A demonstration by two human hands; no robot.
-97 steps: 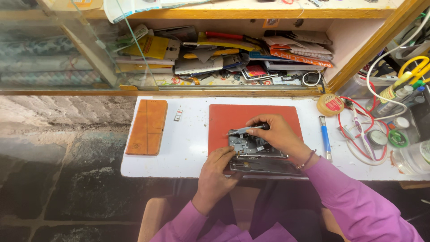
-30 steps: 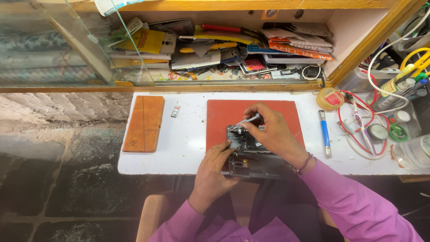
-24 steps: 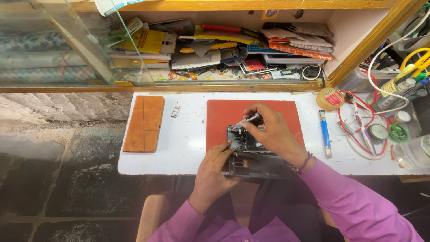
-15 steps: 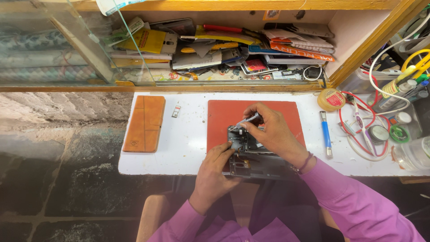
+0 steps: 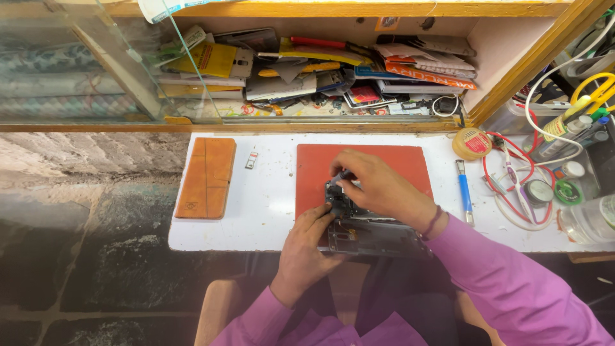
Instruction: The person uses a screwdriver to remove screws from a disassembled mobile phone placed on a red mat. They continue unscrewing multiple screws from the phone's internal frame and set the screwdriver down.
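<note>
An opened mobile phone (image 5: 359,230) with its inner parts bare lies on a red work mat (image 5: 378,163) at the front edge of a small white table (image 5: 269,198). My left hand (image 5: 306,247) grips the phone's left side and steadies it. My right hand (image 5: 378,186) is closed on a thin dark tool (image 5: 339,177), its tip pressed down into the phone's upper part. Both arms wear purple sleeves.
A brown leather phone case (image 5: 206,177) and a tiny card tray (image 5: 250,160) lie left of the mat. A blue-handled tool (image 5: 465,192), a yellow round tin (image 5: 471,143), red wires and small pots sit at right. A cluttered shelf (image 5: 333,70) runs behind the table.
Since 3.2 s ago my right hand has shifted slightly up the phone with the tool. Over the last second both hands hold almost still.
</note>
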